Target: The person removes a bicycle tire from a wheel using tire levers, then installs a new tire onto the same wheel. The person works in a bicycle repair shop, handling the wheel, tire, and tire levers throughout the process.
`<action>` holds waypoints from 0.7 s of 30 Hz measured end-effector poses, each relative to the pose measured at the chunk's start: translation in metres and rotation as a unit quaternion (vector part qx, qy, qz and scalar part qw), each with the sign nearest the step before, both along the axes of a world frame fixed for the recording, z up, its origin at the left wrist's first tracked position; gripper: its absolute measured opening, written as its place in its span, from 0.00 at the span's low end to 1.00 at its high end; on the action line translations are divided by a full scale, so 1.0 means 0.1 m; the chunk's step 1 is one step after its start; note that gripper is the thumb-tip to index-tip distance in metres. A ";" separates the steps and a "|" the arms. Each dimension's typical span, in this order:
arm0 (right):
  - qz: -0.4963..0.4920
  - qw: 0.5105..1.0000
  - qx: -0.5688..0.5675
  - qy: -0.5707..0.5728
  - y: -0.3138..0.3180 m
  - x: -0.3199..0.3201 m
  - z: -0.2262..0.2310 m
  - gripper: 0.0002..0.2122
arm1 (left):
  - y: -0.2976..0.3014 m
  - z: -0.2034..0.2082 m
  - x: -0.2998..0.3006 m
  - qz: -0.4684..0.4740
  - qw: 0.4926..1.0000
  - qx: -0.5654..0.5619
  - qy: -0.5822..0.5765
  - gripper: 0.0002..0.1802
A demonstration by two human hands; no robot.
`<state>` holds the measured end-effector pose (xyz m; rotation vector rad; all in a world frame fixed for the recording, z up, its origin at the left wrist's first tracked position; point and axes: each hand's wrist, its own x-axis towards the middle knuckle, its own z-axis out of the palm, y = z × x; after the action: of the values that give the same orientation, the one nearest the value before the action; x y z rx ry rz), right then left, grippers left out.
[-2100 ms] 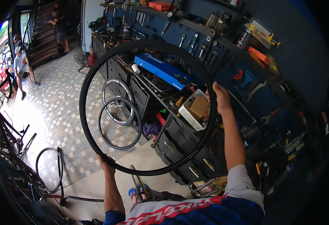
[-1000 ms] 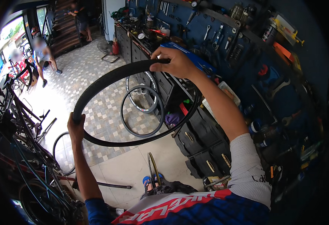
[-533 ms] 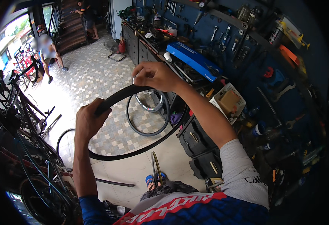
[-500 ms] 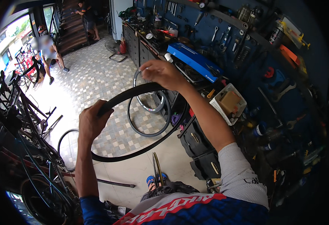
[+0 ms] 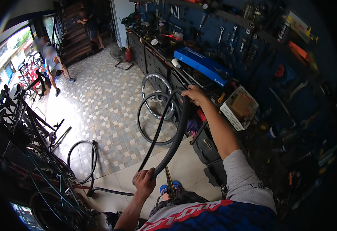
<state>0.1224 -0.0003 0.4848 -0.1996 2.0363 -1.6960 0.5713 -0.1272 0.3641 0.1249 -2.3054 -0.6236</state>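
Note:
A black bicycle tyre (image 5: 177, 138) stretches between my two hands, turned so its loop looks narrow. My left hand (image 5: 144, 182) is closed round its lower end, in front of my body. Farther off and to the right, my right hand (image 5: 194, 95) grips the upper end. Beyond the tyre, a bicycle wheel (image 5: 144, 89) with white lettering on its rim leans against the cabinets. Another thin black tyre (image 5: 138, 122) stands in front of that wheel, partly covered by the one I hold.
Bicycles (image 5: 34, 127) crowd the left side. A looped black tube (image 5: 69, 157) lies on the floor beside them. Along the right runs a workbench with a blue box (image 5: 203, 66) and a white basket (image 5: 233, 120). Black bags (image 5: 203, 148) sit below. Two people are in the background.
The tyre has turned from a wide, open loop to a narrow, steep one. My left hand has moved down and right; my right hand has moved right and slightly down.

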 end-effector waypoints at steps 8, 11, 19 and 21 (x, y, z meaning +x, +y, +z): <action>0.074 0.962 -0.211 0.156 -0.21 1.03 1.00 0.39 | 0.78 -0.75 -0.06 -0.108 0.979 0.142 -0.099 0.33; 0.057 0.971 -0.165 0.163 -0.07 1.16 1.21 0.34 | 0.76 -0.82 -0.22 -0.131 0.963 0.109 -0.211 0.38; 0.071 0.995 -0.033 0.061 0.42 1.24 0.80 0.13 | 0.51 -1.62 -0.22 -0.042 0.885 0.162 -0.435 0.52; 0.068 0.996 -0.013 0.050 0.46 1.36 0.51 0.15 | 0.56 -1.98 -0.18 0.004 0.848 0.255 -0.465 0.53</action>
<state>0.2582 0.0456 0.5356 -0.4305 2.0230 -1.6604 0.5535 -0.0711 0.1661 0.8550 -2.9557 -1.3954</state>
